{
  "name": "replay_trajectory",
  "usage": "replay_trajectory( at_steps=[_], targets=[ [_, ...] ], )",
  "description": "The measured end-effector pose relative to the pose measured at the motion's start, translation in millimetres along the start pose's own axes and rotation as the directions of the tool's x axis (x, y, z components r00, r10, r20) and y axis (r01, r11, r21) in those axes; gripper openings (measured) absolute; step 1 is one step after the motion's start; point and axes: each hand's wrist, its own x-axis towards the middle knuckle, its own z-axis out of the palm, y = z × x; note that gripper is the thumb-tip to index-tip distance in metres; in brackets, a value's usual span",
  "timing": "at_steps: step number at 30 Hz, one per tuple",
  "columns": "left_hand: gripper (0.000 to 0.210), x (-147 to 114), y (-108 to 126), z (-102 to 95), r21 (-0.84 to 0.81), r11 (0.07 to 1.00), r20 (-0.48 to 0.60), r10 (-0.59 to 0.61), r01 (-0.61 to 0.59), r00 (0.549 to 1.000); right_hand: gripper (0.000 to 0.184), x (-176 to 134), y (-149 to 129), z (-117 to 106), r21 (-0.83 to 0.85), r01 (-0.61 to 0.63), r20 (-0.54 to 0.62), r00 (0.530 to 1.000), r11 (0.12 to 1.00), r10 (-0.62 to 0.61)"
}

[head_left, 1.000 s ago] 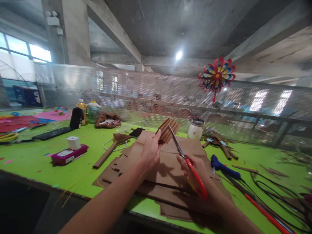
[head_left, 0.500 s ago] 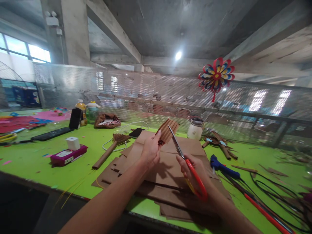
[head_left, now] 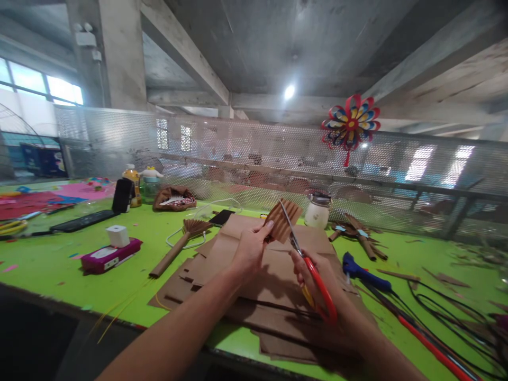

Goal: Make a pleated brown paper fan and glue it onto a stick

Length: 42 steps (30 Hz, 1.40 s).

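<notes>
Between the thumb and fingers of my left hand (head_left: 253, 244) is a pleated piece of brown paper (head_left: 289, 218), its folds fanned a little. My right hand (head_left: 315, 272) grips scissors (head_left: 322, 288) with red and yellow handles. Their blades point up and to the left, and one blade lies across the front of the pleated paper; the other is partly hidden. Below both hands lies a stack of brown paper sheets (head_left: 273, 272). Left of it, a brown paper fan on a rolled stem (head_left: 178, 246) rests on the green table (head_left: 143, 296).
A blue glue gun (head_left: 365, 272) and black cables (head_left: 444, 312) lie to the right. Behind stand a white jar (head_left: 317, 210) and a perforated metal screen (head_left: 254, 148) with a colourful pinwheel flower (head_left: 351, 124). A purple power strip (head_left: 111, 255) sits at left, before a phone (head_left: 122, 196).
My left hand has moved slightly right with the pleated paper, which has turned. The scissors' blade now overlaps the paper, where before it was at its right edge.
</notes>
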Motion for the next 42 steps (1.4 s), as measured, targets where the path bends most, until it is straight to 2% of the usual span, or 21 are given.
replay_trajectory(
  at_steps=[6, 11, 16, 25, 35, 42],
  targets=[
    [0.021, -2, -2, 0.3, -0.005, 1.000, 0.046, 0.006, -0.006, 0.999, 0.041, -1, -10, -5, 0.005, 0.024, -0.038, 0.999, 1.000, -0.024],
    [0.017, -2, -3, 0.0, -0.004, 1.000, 0.056, 0.015, -0.015, 0.998, 0.044, -1, -7, -4, 0.016, 0.016, -0.011, 1.000, 1.000, -0.016],
    [0.020, 1, -7, -1.3, -0.015, 1.000, 0.028, 0.002, -0.002, 1.000, 0.046, 1, -8, -3, 0.012, 0.034, -0.029, 0.999, 0.999, -0.034],
    [0.027, 1, -8, -4.1, 0.024, 1.000, 0.052, 0.011, -0.012, 0.999, 0.045, 1, -7, -2, 0.012, 0.031, -0.064, 0.998, 0.999, -0.030],
    [0.017, 0, -3, -3.8, -0.007, 1.000, 0.051, -0.018, 0.018, 0.999, 0.039, -1, -6, -2, 0.000, 0.031, -0.039, 0.999, 1.000, -0.031],
    [0.018, 1, -1, -5.4, -0.005, 1.000, 0.081, -0.012, 0.013, 0.997, 0.037, -1, -8, -5, 0.033, -0.015, 0.007, 1.000, 0.999, 0.014]
  ],
)
